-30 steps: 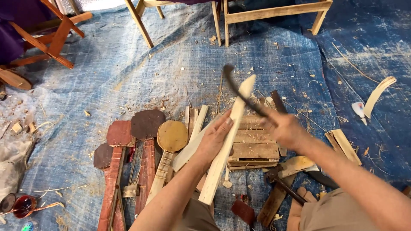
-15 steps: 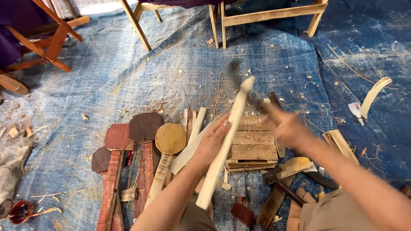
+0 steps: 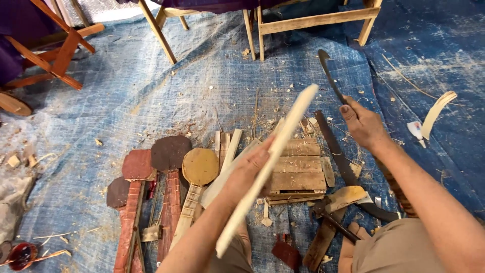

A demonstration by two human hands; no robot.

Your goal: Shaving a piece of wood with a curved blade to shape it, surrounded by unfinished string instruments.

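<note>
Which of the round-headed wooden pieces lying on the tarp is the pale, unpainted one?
The yellowish piece, rightmost of the row and nearest the left hand. The others beside it are dark reddish-brown.

Blue tarp floor, wood shavings; wooden frame legs behind.

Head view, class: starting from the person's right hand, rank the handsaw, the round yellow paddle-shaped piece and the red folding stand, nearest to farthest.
From the right hand, which grips a curved blade:
1. Handsaw, on the tarp just below and left of the hand.
2. Round yellow paddle-shaped piece, lying left of centre beyond the slatted block.
3. Red folding stand, at the far upper left.
</note>
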